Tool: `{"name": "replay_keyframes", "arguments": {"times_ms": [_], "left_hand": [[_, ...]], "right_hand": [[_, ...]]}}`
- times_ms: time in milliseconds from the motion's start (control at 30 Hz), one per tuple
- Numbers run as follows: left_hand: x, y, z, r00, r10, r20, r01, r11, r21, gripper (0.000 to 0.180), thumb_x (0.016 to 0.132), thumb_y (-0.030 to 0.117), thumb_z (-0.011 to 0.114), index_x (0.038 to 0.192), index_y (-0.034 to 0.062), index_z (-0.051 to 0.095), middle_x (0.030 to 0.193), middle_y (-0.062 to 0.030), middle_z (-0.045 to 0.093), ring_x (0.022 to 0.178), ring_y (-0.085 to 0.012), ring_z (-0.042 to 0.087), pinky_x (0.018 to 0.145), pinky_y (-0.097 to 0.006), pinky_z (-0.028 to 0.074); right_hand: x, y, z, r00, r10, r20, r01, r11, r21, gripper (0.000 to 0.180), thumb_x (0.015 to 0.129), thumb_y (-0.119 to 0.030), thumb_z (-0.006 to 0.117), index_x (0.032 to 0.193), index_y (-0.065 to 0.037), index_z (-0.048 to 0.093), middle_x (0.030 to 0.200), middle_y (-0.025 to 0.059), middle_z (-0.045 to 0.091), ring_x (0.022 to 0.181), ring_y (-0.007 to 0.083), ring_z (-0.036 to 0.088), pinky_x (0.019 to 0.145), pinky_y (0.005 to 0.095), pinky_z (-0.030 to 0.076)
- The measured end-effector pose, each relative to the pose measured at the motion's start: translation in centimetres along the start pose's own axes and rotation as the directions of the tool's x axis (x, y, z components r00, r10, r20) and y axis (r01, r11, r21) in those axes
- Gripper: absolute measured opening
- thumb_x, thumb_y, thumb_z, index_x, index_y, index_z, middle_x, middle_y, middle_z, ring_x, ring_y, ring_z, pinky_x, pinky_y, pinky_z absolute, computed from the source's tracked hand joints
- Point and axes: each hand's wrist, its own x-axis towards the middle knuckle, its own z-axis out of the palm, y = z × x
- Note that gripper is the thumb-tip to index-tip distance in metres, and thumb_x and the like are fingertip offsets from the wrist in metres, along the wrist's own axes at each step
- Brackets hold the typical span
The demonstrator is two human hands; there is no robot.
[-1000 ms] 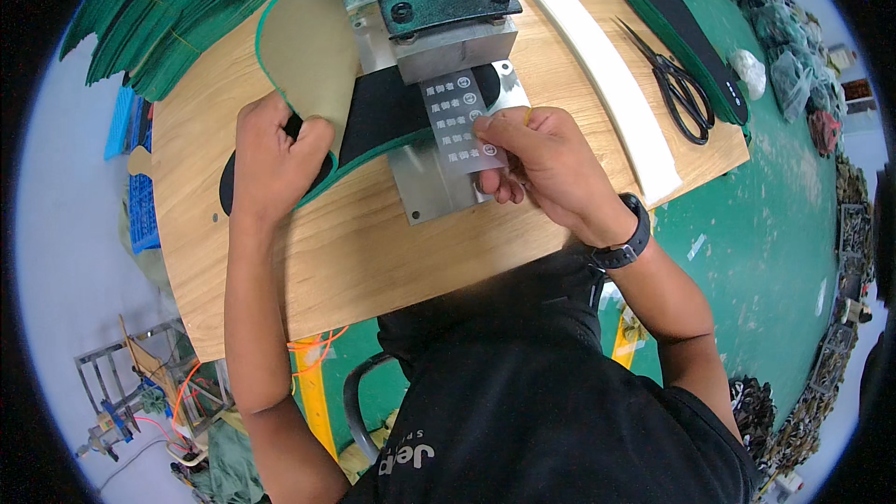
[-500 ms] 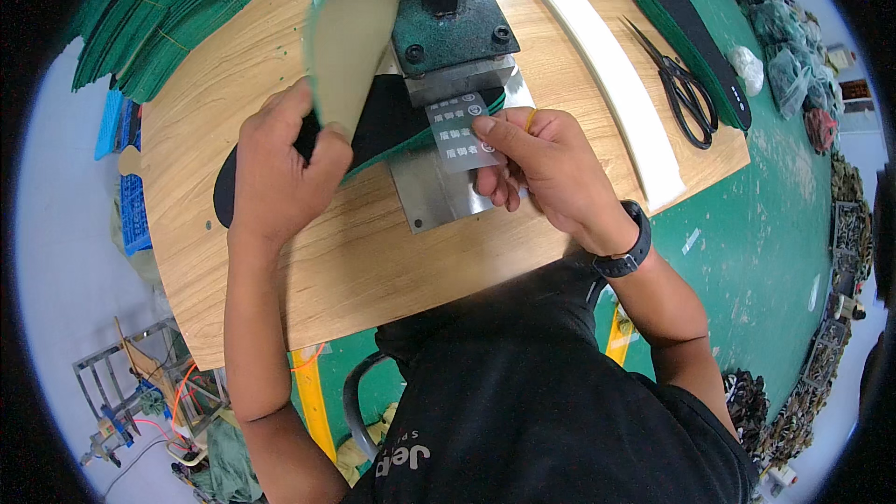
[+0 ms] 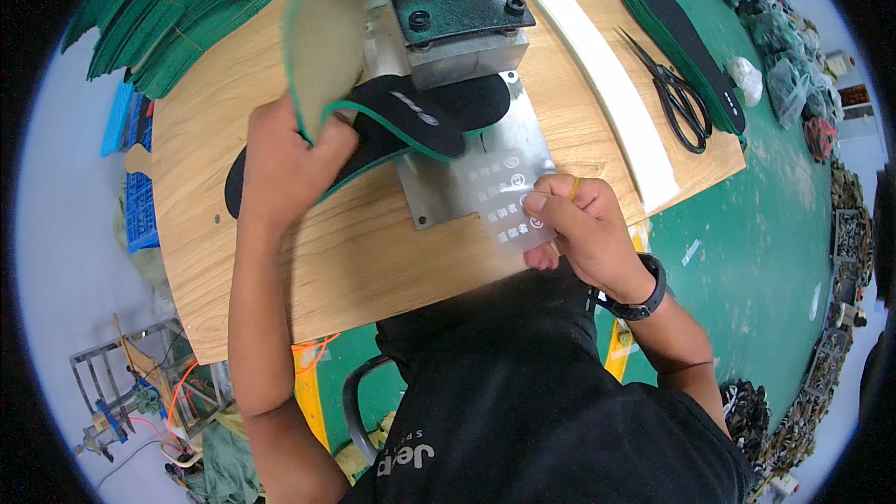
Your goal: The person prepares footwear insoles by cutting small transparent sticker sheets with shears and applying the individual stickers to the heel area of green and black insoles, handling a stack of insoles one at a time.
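- Work surface: a wooden table (image 3: 373, 252) standing on a green floor (image 3: 775, 224), with a press machine (image 3: 453, 0) mounted on a metal base plate (image 3: 485, 168) near its far edge.
- Left hand (image 3: 285, 163): closed around the heel end of a lifted insole (image 3: 327, 33). The insole shows a tan underside with a green rim. Its long axis runs away from the person, toe end pointing up toward the far side and blurred.
- Beneath it, a black insole (image 3: 411, 117) lies on the base plate under the press head, long axis running left to right, its left end extending onto the table.
- Right hand (image 3: 579, 229): fingers pinched on a transparent label sheet (image 3: 504, 201) resting at the near edge of the base plate.
- Periphery: stacked green insoles (image 3: 177, 9) far left; black scissors (image 3: 677, 93) and a white strip (image 3: 607, 84) to the right.
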Motion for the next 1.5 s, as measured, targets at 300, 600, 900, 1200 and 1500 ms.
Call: {"name": "replay_keyframes", "arguments": {"times_ms": [300, 600, 900, 1200, 1500], "left_hand": [[-0.1, -1.2, 0.2, 0.989, -0.017, -0.15, -0.028, 0.956, -0.293, 0.022, 0.078, 0.009, 0.052, 0.091, -0.0053, 0.061, 0.079, -0.0022, 0.061, 0.073, -0.0089, 0.052, 0.068, -0.025, 0.044], [-0.1, -1.2, 0.1, 0.988, -0.006, -0.157, -0.028, 0.976, -0.216, 0.019, 0.079, 0.012, 0.054, 0.086, -0.0039, 0.061, 0.071, -0.002, 0.058, 0.068, -0.0088, 0.048, 0.064, -0.026, 0.043], [-0.4, -0.7, 0.9, 0.999, 0.013, -0.049, -0.016, 0.998, -0.067, 0.017, 0.079, 0.016, 0.06, 0.081, -0.0006, 0.058, 0.062, -0.0071, 0.052, 0.058, -0.0168, 0.047, 0.058, -0.029, 0.042], [-0.3, 1.1, 1.1, 0.968, 0.205, 0.141, -0.23, 0.954, 0.192, 0.049, 0.061, 0.025, 0.079, 0.101, 0.0038, 0.06, 0.093, -0.0184, 0.062, 0.085, -0.0378, 0.058, 0.076, -0.04, 0.047], [-0.3, 0.2, 0.6, 0.979, 0.118, 0.165, -0.157, 0.956, 0.247, 0.059, 0.064, 0.021, 0.078, 0.116, 0.0032, 0.055, 0.107, -0.0174, 0.061, 0.1, -0.0312, 0.058, 0.088, -0.037, 0.044]], "right_hand": [[5.5, -1.5, 0.3, 1.0, -0.024, 0.002, 0.024, 0.999, 0.042, 0.026, 0.09, -0.018, 0.055, 0.069, -0.003, 0.056, 0.056, 0.0096, 0.06, 0.042, 0.0105, 0.053, 0.038, 0.0185, 0.039], [5.7, -1.5, 0.5, 1.0, -0.008, -0.007, 0.008, 1.0, -0.009, 0.027, 0.089, -0.024, 0.057, 0.072, -0.002, 0.056, 0.059, 0.0096, 0.06, 0.046, 0.0127, 0.055, 0.042, 0.0219, 0.041], [6.3, -1.0, 1.0, 0.998, -0.041, -0.057, 0.04, 0.999, -0.033, 0.03, 0.091, -0.026, 0.054, 0.073, -0.003, 0.057, 0.059, 0.0064, 0.06, 0.047, 0.0102, 0.055, 0.044, 0.0209, 0.044], [5.3, -1.0, 1.6, 0.991, -0.101, -0.089, 0.102, 0.995, 0.0, 0.035, 0.093, -0.029, 0.051, 0.077, 0.001, 0.06, 0.057, 0.0101, 0.061, 0.042, 0.0099, 0.052, 0.04, 0.0181, 0.04], [5.3, -1.3, 0.8, 0.996, -0.081, -0.036, 0.084, 0.993, 0.084, 0.042, 0.094, -0.033, 0.046, 0.077, 0.003, 0.06, 0.057, 0.0124, 0.061, 0.04, 0.0124, 0.052, 0.039, 0.0194, 0.04]]}}
